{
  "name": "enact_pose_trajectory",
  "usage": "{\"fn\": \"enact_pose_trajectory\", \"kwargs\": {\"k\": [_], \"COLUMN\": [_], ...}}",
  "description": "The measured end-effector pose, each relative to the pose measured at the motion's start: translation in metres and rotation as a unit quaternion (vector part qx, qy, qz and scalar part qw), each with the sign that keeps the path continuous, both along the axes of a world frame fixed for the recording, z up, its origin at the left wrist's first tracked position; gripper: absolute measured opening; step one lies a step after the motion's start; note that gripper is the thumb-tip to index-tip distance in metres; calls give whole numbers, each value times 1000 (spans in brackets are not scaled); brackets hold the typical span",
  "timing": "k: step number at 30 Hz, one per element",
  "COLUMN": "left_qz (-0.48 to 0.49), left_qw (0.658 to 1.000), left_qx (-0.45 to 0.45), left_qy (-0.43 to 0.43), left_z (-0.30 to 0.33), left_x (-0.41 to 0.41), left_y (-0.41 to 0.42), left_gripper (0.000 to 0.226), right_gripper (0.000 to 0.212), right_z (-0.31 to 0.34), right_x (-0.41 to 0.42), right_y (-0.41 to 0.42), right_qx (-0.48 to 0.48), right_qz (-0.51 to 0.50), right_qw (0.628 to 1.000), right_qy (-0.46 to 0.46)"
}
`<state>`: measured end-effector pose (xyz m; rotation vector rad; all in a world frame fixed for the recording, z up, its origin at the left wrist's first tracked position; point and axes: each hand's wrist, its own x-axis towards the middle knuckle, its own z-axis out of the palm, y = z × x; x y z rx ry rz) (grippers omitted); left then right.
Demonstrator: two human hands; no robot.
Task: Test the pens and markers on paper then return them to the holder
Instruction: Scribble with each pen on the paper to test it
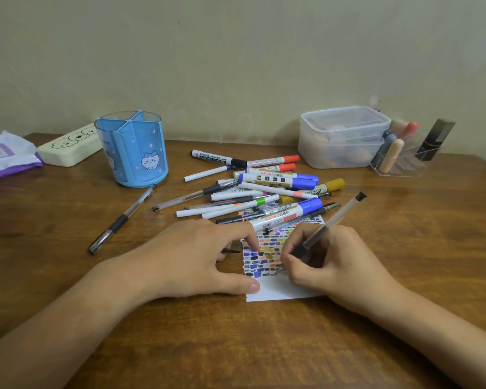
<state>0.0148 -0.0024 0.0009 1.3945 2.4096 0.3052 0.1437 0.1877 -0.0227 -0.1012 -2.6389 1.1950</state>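
Head view: the right hand [331, 265] grips a clear-barrelled gel pen [324, 228] in a writing hold, black end cap up and to the right, tip down on the paper [275, 287]. The tip itself is partly hidden by the fingers, so contact with the sheet appears likely but cannot be confirmed. The left hand [197, 256] lies flat with fingers relaxed, index fingertip and thumb pressing the paper's left edge against the wooden table [236, 346]. The paper is a small white slip, its upper part filled with rows of short ink swatches in blue, black, orange, green and yellow; the lower part is blank. A loose pile of pens and markers [264, 189] lies just beyond the paper, overlapping its far edge: white barrels, blue, red and gold caps. One black-grip pen [121, 220] lies apart to the left. The blue divided holder [132, 150] stands upright, well behind the left hand
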Motion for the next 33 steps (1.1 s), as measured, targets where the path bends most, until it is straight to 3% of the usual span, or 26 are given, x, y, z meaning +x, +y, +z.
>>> {"fn": "enact_pose_trajectory", "kwargs": {"k": [33], "left_qz": [-3], "left_qw": [1000], "left_qx": [-3], "left_qy": [1], "left_z": [0], "left_x": [-1], "left_y": [0], "left_gripper": [57], "right_gripper": [15], "right_z": [1], "right_x": [1], "right_y": [-1], "right_qx": [-3], "right_qz": [6], "right_qw": [1000], "right_qy": [6]}}
